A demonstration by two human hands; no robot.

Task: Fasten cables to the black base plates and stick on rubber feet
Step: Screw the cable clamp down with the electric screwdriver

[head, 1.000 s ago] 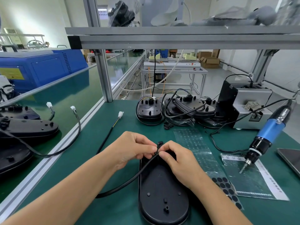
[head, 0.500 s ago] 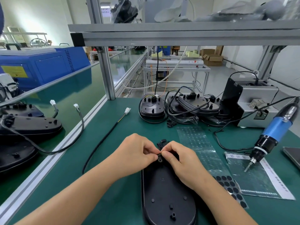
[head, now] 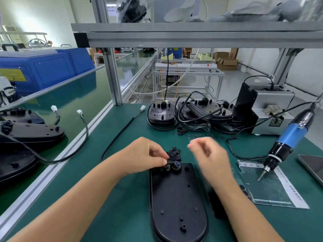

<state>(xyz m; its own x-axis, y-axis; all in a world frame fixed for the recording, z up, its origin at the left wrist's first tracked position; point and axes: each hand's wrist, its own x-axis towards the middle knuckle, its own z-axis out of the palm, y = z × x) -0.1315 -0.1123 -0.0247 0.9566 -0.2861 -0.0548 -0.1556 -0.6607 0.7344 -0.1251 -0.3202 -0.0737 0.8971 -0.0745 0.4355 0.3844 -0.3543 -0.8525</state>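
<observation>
Assembly work sits mid-way: the left hand (head: pixel 145 155) pinches a small black clamp piece (head: pixel 172 161) against the far end of the black base plate (head: pixel 176 199), where the cable (head: pixel 120 131) enters. The right hand (head: pixel 208 154), blurred and lifted clear, has loosely curled fingers holding nothing. No screw appears driven here; the rubber feet (head: pixel 243 189) remain on their sheet, right. Finished plates (head: pixel 161 116) crowd the far side. The hanging screwdriver (head: pixel 286 142) stands right; open mat lies between it and the plate.
</observation>
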